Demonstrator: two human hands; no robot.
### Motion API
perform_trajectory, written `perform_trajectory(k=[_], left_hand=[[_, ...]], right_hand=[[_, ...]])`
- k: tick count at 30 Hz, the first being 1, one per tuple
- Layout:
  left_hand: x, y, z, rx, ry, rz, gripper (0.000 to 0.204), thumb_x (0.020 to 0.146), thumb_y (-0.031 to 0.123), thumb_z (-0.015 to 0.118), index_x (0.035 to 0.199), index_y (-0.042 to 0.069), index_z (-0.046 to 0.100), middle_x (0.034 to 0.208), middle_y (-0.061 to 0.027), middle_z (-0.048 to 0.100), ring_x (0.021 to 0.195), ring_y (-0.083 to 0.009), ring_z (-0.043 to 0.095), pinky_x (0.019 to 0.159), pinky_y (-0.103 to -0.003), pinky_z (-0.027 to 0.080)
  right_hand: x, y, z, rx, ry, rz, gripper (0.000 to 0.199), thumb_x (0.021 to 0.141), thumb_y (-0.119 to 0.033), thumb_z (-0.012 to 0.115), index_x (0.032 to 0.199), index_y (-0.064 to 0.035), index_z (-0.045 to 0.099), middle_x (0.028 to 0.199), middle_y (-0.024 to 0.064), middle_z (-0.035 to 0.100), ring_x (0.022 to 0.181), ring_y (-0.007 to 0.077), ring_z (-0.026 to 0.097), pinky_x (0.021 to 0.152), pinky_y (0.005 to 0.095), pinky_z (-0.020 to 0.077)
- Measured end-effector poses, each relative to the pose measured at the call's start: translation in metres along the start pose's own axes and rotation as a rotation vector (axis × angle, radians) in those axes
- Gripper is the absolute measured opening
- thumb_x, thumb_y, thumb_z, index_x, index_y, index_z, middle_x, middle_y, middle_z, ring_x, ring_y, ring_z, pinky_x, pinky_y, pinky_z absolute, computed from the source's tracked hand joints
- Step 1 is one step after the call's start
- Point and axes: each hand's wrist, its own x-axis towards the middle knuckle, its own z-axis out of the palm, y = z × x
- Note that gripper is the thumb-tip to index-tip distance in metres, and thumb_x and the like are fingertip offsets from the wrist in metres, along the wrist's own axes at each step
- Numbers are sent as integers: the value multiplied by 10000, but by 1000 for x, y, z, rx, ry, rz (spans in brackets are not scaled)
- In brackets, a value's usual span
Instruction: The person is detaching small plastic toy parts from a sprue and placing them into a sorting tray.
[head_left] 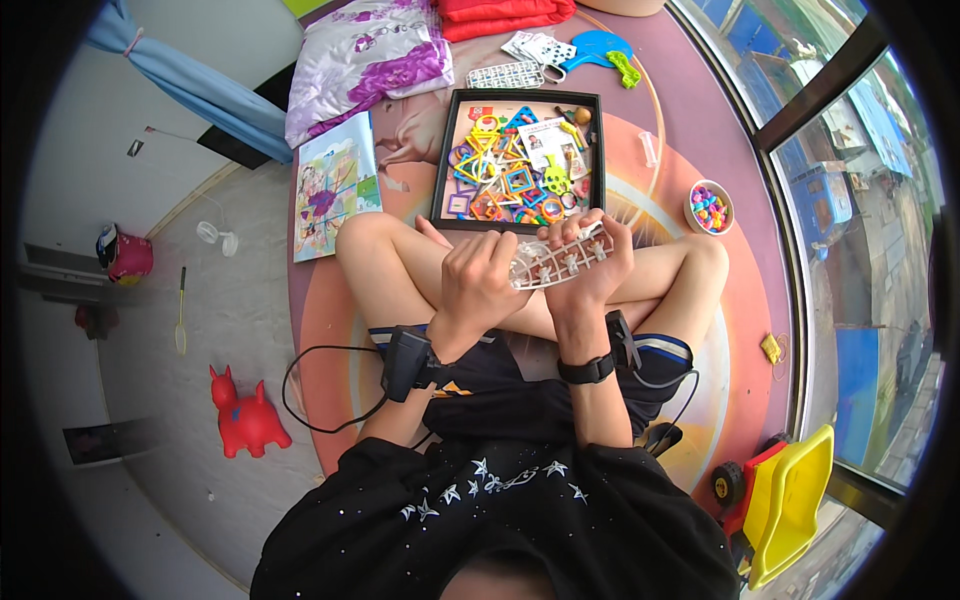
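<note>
I sit cross-legged on a round mat and hold a white plastic frame of small parts (556, 264) over my shins. My left hand (478, 284) is curled on the frame's left end. My right hand (588, 262) grips its right end, fingers wrapped over the top. Just beyond my hands lies a black-rimmed box (443, 160) filled with several colourful plastic shapes, rings and a printed card.
A second white parts frame (505, 75) and a blue piece (598, 45) lie behind the box. A bowl of coloured beads (709, 208) stands at right. A booklet (335, 186), pillow (368, 60), red toy animal (243, 415) and yellow toy truck (782, 500) surround me.
</note>
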Motion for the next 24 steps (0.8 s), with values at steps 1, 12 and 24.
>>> perform_trajectory(k=[1, 12, 24], left_hand=[[-1, -1, 1, 0, 0, 0, 336, 614, 164, 734, 674, 38, 429, 613, -142, 486, 598, -335, 548, 620, -410, 446], [9, 4, -29, -243, -109, -128, 996, 528, 305, 842, 1298, -42, 315, 1299, -201, 395, 1222, -352, 387, 1024, -503, 240], [10, 13, -55, -170, -45, -29, 728, 484, 208, 859, 1085, -58, 543, 1007, -173, 597, 936, -292, 596, 839, -362, 480]], right_hand=[[1, 2, 5, -43, 140, -33, 262, 830, -286, 407, 764, -47, 490, 645, 115, 535, 619, 251, 541, 674, 403, 455], [-1, -15, 15, -94, 241, -183, 440, 842, -289, 409, 1117, 45, 488, 1133, 170, 547, 1094, 302, 509, 952, 422, 398], [-7, -28, 16, -94, 20, -124, 419, 841, -364, 415, 1073, -27, 508, 1099, 125, 548, 1078, 299, 501, 944, 439, 385]])
